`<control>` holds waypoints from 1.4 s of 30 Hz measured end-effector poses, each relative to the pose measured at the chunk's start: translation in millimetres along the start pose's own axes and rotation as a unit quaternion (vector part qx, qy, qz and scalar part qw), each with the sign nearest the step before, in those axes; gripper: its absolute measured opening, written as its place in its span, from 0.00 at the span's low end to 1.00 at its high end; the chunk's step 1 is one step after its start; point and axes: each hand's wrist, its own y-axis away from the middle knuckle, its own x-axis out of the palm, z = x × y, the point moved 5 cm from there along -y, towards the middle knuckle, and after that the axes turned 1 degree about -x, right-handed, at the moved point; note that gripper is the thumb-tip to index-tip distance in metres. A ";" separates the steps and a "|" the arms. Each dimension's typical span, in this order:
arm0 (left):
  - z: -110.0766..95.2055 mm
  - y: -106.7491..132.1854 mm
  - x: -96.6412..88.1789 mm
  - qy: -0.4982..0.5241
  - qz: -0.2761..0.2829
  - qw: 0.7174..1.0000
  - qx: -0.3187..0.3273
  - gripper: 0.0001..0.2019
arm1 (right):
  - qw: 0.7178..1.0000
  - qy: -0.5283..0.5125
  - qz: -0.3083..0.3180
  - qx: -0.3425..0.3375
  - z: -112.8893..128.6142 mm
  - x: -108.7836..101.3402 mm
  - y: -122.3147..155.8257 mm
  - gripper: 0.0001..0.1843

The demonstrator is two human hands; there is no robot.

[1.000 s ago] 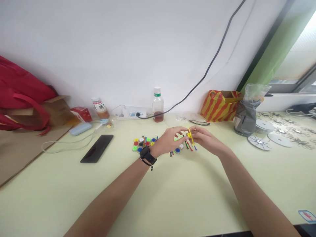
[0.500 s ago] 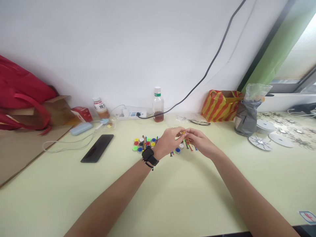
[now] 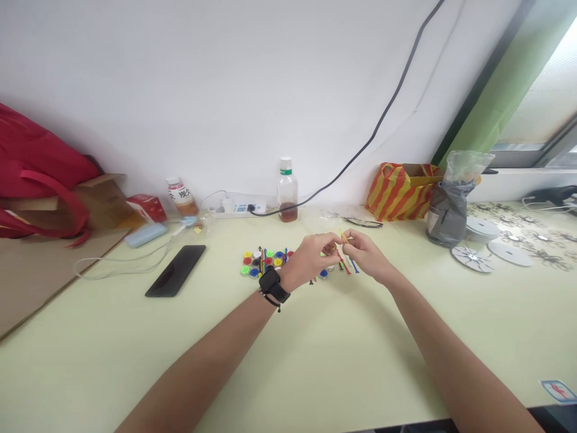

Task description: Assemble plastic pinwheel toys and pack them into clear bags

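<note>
Both hands are raised a little above the pale green desk (image 3: pixel 315 361), fingertips nearly meeting. The right hand (image 3: pixel 367 257) pinches a thin yellow stick (image 3: pixel 343 235) between thumb and forefinger, its free end tilted up and away. The left hand (image 3: pixel 314 257), with a black watch (image 3: pixel 271 284) on its wrist, has its fingers curled and its thumb and forefinger pressed together just beside the stick's lower end. Whether it grips anything there is too small to tell.

Right under the hands lie a few loose coloured sticks (image 3: pixel 348 264), red and blue among them. To their left is a tight cluster of small round coloured caps (image 3: pixel 261 263), with 1 or 2 more strays beneath the left hand.

Further left a black phone (image 3: pixel 175 271) lies flat. Along the wall stand a clear bottle (image 3: pixel 287 191) with brown liquid at the bottom, a white power strip (image 3: pixel 235 206) and a smaller labelled bottle (image 3: pixel 181 196). An orange-striped bag (image 3: pixel 400 190) and a grey bag (image 3: pixel 449 209) sit to the right, with white discs (image 3: pixel 483 242) beyond.
</note>
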 end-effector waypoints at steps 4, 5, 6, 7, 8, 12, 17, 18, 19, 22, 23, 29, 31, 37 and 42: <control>-1.6 0.9 3.4 0.010 0.014 1.000 0.003 0.02 | 0.971 0.190 -0.141 0.024 -26.9 -35.9 -6.0 0.16; -2.3 2.3 7.5 0.015 0.031 0.999 0.006 0.04 | 0.957 0.248 -0.144 0.036 -35.4 -42.0 -7.4 0.17; -2.9 4.2 12.9 0.019 0.052 0.998 0.010 0.05 | 0.943 0.301 -0.134 0.049 -44.1 -46.0 -8.6 0.17; -3.3 6.7 19.2 0.022 0.077 0.997 0.015 0.05 | 0.932 0.339 -0.115 0.059 -52.3 -47.6 -9.6 0.16; -3.4 9.6 25.9 0.021 0.101 0.994 0.023 0.04 | 0.926 0.360 -0.097 0.064 -59.3 -47.4 -10.0 0.15; 3.5 20.0 44.2 -0.037 0.163 0.985 0.045 0.05 | 0.924 0.374 -0.059 0.061 -70.4 -32.8 -9.0 0.14; 20.2 20.5 37.7 -0.125 0.174 0.976 0.043 0.03 | 0.919 0.392 -0.047 0.002 -56.4 -5.6 -7.0 0.19; 22.0 19.4 34.2 -0.135 0.169 0.975 0.042 0.02 | 0.922 0.386 -0.037 -0.012 -53.5 -1.1 -6.5 0.18; 23.3 18.3 31.0 -0.142 0.165 0.975 0.041 0.02 | 0.925 0.378 -0.026 -0.024 -51.1 2.6 -6.1 0.17; 24.5 15.7 23.7 -0.159 0.147 0.976 0.034 0.05 | 0.931 0.362 0.008 -0.048 -46.7 8.8 -5.2 0.12; 24.4 15.1 22.0 -0.166 0.138 0.976 0.031 0.06 | 0.932 0.359 0.016 -0.053 -45.6 9.5 -5.1 0.12; 23.0 13.8 13.4 -0.191 0.100 0.976 0.021 0.12 | 0.934 0.351 0.046 -0.036 -40.6 8.3 -4.4 0.13; 24.1 13.3 7.5 -0.193 0.096 0.976 0.016 0.14 | 0.932 0.358 0.056 -0.032 -38.1 9.7 -3.5 0.14; 34.6 14.9 -8.1 -0.211 0.124 0.970 -0.001 0.25 | 0.932 0.359 0.058 -0.018 -32.6 13.9 -0.2 0.16; 43.0 17.4 -9.2 -0.234 0.157 0.959 -0.023 0.24 | 0.941 0.334 0.060 -0.009 -27.7 17.5 2.0 0.13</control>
